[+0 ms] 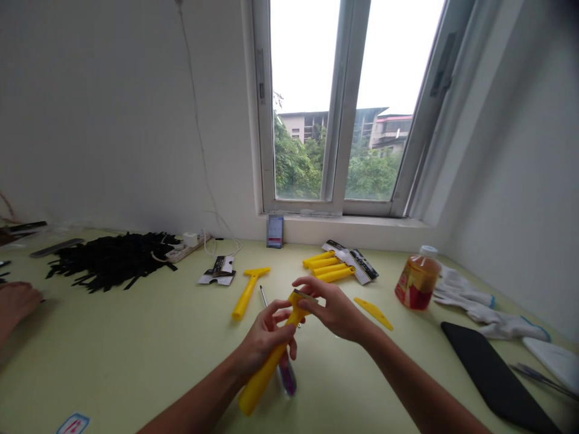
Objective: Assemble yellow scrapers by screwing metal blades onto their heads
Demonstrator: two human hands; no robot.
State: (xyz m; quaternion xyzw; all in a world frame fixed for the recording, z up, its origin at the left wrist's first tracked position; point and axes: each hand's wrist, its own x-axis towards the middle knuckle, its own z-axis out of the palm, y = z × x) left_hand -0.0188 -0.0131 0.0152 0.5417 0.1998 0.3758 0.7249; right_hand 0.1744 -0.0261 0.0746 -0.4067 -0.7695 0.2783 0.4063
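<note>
My left hand (259, 342) is closed around the handle of a yellow scraper (261, 386), which slants up and away with its head at the far end. Fingers of my right hand (339, 310) pinch that head, where a thin dark strip runs along the edge. Below my left hand lies a screwdriver (288, 381) with a clear and purple handle, partly hidden by the hand and scraper. A second yellow scraper (246, 295) rests on the table to the left. Right of my right hand is a loose flat yellow piece (373, 313).
Several yellow handles (329, 265) and black-and-white cards (363, 266) lie behind. A bottle of reddish liquid (417, 280), white gloves (493, 313) and a black pad (493, 374) occupy the right. Black strips (117, 256), a power strip (187, 246) and another person's hand (20, 301) are left.
</note>
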